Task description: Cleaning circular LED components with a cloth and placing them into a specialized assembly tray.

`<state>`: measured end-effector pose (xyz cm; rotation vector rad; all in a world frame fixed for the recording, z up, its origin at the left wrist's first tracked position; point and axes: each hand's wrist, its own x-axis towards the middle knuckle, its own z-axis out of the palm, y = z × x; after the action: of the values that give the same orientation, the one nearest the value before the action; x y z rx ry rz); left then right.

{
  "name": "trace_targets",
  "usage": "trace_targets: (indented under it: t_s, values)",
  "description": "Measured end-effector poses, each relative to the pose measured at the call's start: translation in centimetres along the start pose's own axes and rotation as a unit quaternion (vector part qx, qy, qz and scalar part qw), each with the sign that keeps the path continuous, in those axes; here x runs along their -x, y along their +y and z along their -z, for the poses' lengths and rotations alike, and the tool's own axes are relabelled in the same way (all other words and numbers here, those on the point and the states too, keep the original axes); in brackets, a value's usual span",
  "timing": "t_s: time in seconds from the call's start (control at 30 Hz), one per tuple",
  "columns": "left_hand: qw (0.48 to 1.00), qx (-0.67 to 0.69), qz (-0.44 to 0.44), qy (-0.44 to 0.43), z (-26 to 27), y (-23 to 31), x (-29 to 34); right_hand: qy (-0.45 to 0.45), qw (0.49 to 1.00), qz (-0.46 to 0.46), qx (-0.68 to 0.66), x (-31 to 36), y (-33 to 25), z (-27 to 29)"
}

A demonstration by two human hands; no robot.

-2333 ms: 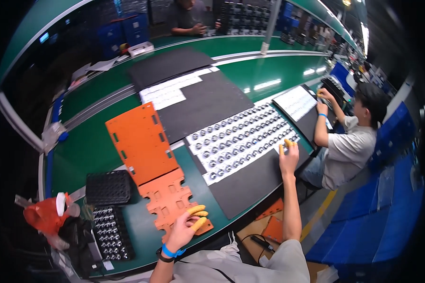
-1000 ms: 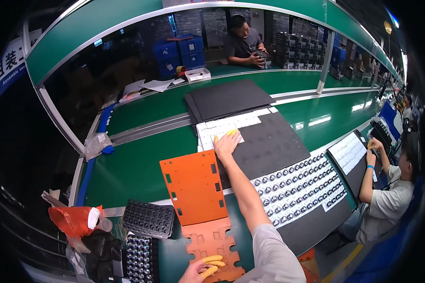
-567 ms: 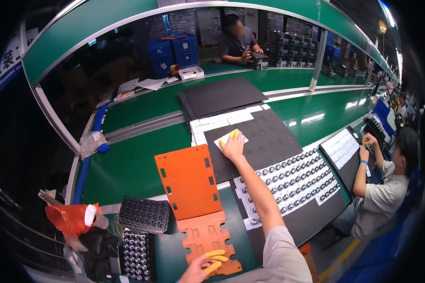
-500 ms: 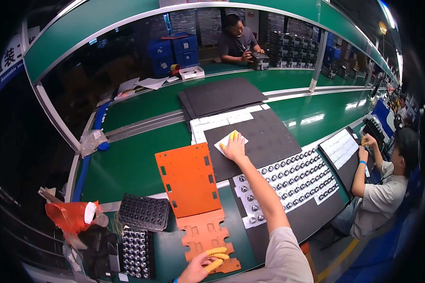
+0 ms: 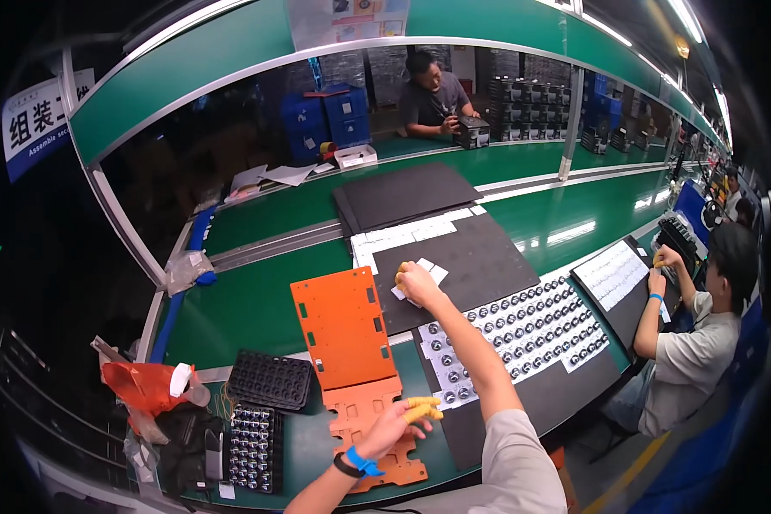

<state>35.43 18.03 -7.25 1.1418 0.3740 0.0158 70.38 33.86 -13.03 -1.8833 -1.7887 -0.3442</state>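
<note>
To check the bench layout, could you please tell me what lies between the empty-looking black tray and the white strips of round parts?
The orange slotted plate is between them, as the head view shows.

You are in a factory assembly hall: a long green workbench [image 5: 248, 313] crosses ahead, rows of identical round parts [image 5: 544, 325] at one o'clock, a seated co-worker [image 5: 694, 351] at two, another worker [image 5: 415, 107] at twelve beside stacked black boxes [image 5: 531, 111].

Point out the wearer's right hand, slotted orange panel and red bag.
Right hand [image 5: 419, 284], head view: back of hand.
Slotted orange panel [image 5: 343, 329], head view: middle of face.
Red bag [image 5: 137, 383], head view: crumpled side.
</note>
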Motion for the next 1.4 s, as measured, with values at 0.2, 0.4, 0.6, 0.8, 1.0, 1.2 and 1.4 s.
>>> trace_targets:
  t_s: [0.2, 0.4, 0.6, 0.8, 1.0, 1.2, 1.4]
  values:
    - [0.991, 0.129, 0.034, 0.014, 2.5, -0.1, -6.1, -0.001, 0.998, 0.051, 0.039, -0.2, 0.0, 1.1]
    - [0.956, 0.292, 0.005, -0.020, 4.6, -0.8, -8.7, 0.103, 0.971, -0.038, -0.210, 1.9, -4.6, 10.9]
    - [0.880, 0.467, -0.042, -0.081, 2.5, 1.4, -8.3, -0.184, 0.944, 0.040, -0.271, 8.7, -10.7, 16.6]
    - [0.861, 0.504, 0.055, -0.048, 5.9, -3.7, -11.3, -0.092, 0.981, -0.090, -0.148, 5.7, -6.0, 12.1]
    - [0.920, 0.388, 0.013, 0.059, 3.4, -2.0, -10.2, -0.039, 0.998, -0.049, -0.004, 4.5, -0.6, 4.0]
    - [0.891, 0.453, 0.006, -0.025, 5.0, -4.3, -11.1, -0.054, 0.996, 0.052, 0.041, 3.9, -0.4, 5.0]
    - [0.844, 0.536, -0.009, 0.003, 3.8, -1.7, -10.0, -0.111, 0.963, 0.007, -0.247, 5.1, -8.7, 15.0]
